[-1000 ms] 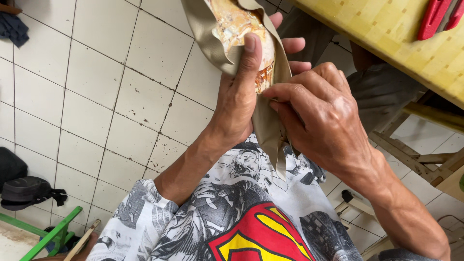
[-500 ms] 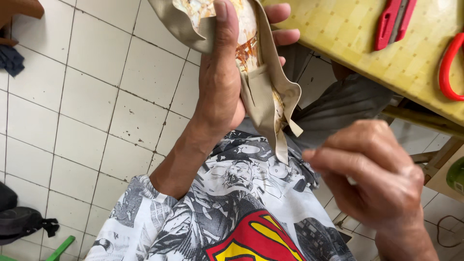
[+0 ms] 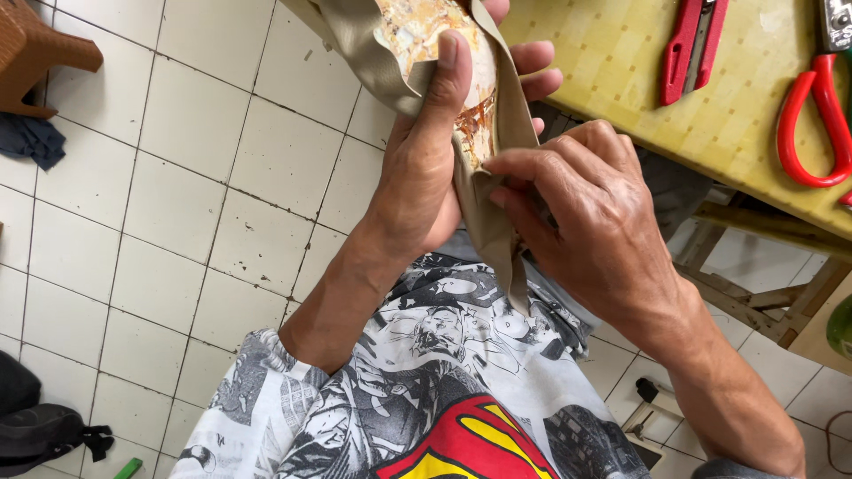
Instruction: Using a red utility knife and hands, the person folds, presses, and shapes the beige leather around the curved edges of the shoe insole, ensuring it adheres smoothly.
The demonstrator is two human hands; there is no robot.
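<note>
right hand [image 3: 595,222] back pinching beige leather piece's [image 3: 484,213] edge, left hand [image 3: 426,168] gripping it, tiled floor [image 3: 177,177] beneath

A yellow table [image 3: 621,80] bears a red cutter [image 3: 692,49] and red-handled scissors [image 3: 812,124].

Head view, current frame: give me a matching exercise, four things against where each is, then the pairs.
Things:
1. left hand
2. right hand
3. red cutter
4. red scissors

Places:
A. lying on the yellow table, left of the other red tool
B. pinching the lower edge of the tan piece
C. at the right edge of the picture, on the table
D. wrapped around the tan piece, thumb pressed on its stained inside

Pairs: 1-D, 2-B, 3-A, 4-C
</note>
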